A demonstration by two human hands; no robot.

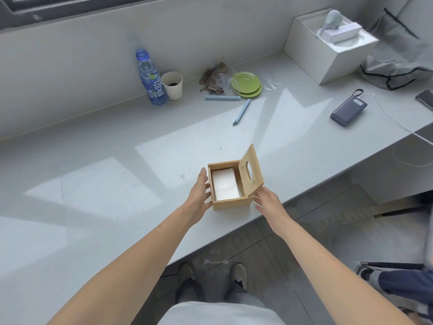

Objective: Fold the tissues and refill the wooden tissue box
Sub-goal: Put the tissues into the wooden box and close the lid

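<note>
Tissue box [232,202]: wooden, near the counter [117,184] edge, lid [250,171] tipped up, folded tissues [226,185] inside. My left hand [199,195] rests spread against its side; right hand [267,201], loose, empty, beside the lid. Refill looks done; next, I judge, lower the lid.

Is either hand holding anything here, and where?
The left hand rests against the box's left wall; the right hand touches the lid's near corner. Nothing is lifted.
</note>
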